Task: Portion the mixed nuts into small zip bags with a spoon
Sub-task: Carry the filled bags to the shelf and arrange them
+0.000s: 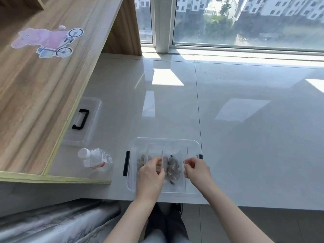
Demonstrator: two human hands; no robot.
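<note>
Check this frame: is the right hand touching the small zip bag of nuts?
Touching. In the head view, the right hand pinches the right edge of the zip bag, held over the clear box; the left hand pinches its other edge.

No readable text anywhere, the red-and-white label on the water bottle (95,159) too blurred

We see both hands over a clear plastic bin (192,142) on a glossy tiled ledge (245,137). Left hand (151,174) and right hand (197,170) each pinch an edge of a small zip bag (172,172) holding mixed nuts (172,168). More clear bags lie in the bin; spoon not made out. Left of it: a water bottle (95,159) lying on its side, and the bin lid (87,118) with black handle, beside a wooden panel (43,85) bearing a cartoon sticker (47,42). Window (245,23) behind.
</note>
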